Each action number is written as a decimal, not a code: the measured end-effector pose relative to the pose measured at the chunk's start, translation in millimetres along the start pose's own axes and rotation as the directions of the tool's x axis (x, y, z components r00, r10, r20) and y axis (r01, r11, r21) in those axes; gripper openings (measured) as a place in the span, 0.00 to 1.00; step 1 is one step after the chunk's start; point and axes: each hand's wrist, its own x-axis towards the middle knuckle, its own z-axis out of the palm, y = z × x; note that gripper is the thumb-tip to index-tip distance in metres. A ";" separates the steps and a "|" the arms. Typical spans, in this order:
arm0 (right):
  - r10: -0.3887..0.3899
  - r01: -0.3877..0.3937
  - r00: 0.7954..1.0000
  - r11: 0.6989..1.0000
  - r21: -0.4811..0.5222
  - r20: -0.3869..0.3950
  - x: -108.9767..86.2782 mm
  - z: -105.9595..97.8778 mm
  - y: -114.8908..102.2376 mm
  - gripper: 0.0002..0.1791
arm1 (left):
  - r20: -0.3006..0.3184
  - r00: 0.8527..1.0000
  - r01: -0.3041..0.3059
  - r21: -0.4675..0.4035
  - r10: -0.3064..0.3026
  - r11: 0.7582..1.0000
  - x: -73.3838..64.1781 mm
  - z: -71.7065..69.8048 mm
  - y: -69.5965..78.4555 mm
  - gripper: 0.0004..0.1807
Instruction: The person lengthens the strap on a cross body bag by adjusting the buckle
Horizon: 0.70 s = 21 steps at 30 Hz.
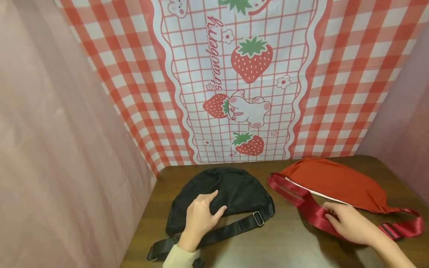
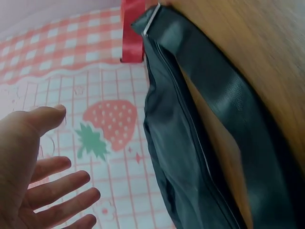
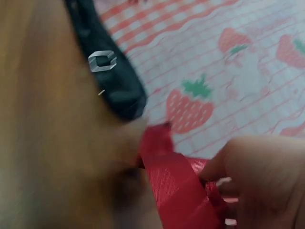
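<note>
A black half-moon waist bag [image 1: 238,188] lies on the left of the table, its black strap [image 1: 231,229] looped along the near side. Over the bag is my left hand [image 1: 200,217], thumb and fingers spread apart with nothing between them. To the right rests an orange-red waist bag [image 1: 338,182] with a shiny crimson strap [image 1: 310,210]. My right hand [image 1: 352,223] pinches that strap between thumb and fingers, lifting part of it in front of the bag. In the right wrist view the strap [image 3: 176,191] runs up from the right fingers, which it partly hides.
The brown wooden table [image 1: 278,242] has a rounded far edge. Behind it hangs a red-and-white checked strawberry cloth [image 1: 285,111]. Pale pink curtains [image 1: 67,149] close off the left side, and another stands at the right. A metal buckle [image 1: 258,219] sits on the black strap.
</note>
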 end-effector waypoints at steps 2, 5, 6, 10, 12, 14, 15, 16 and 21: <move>-0.028 0.029 0.999 0.999 0.026 -0.041 11.6 -10.8 -10.7 0.19 | 0.008 1.000 -0.026 -0.020 0.026 0.999 6.1 3.1 7.9 0.30; -0.051 0.056 0.997 0.994 0.095 -0.053 32.6 -26.7 -29.4 0.18 | 0.015 0.997 -0.069 -0.067 0.071 0.995 16.9 8.3 23.7 0.31; -0.056 0.062 0.997 0.990 0.130 -0.049 38.9 -30.9 -35.9 0.18 | 0.021 0.996 -0.084 -0.089 0.086 0.992 20.5 10.0 30.6 0.32; -0.094 0.097 0.995 0.962 0.254 -0.022 58.0 -40.7 -59.2 0.16 | 0.055 0.984 -0.157 -0.156 0.168 0.975 33.8 20.1 65.1 0.44; -0.118 0.113 0.993 0.947 0.300 0.000 64.1 -42.1 -69.2 0.15 | 0.066 0.972 -0.209 -0.181 0.224 0.961 40.9 26.0 84.4 0.52; -0.152 0.135 0.988 0.933 0.335 0.024 71.3 -42.2 -79.2 0.13 | 0.055 0.956 -0.272 -0.212 0.290 0.938 49.8 30.2 100.9 0.58; -0.168 0.146 0.985 0.927 0.346 0.036 74.2 -41.9 -83.7 0.12 | 0.036 0.945 -0.308 -0.236 0.326 0.922 54.0 32.4 107.9 0.58; -0.176 0.149 0.983 0.922 0.356 0.046 76.4 -41.4 -87.6 0.11 | 0.013 0.934 -0.341 -0.260 0.356 0.904 57.8 33.9 114.1 0.57; -0.162 0.127 0.985 0.917 0.379 0.061 79.7 -40.2 -100.2 0.09 | -0.112 0.889 -0.451 -0.375 0.444 0.810 68.8 34.9 127.1 0.39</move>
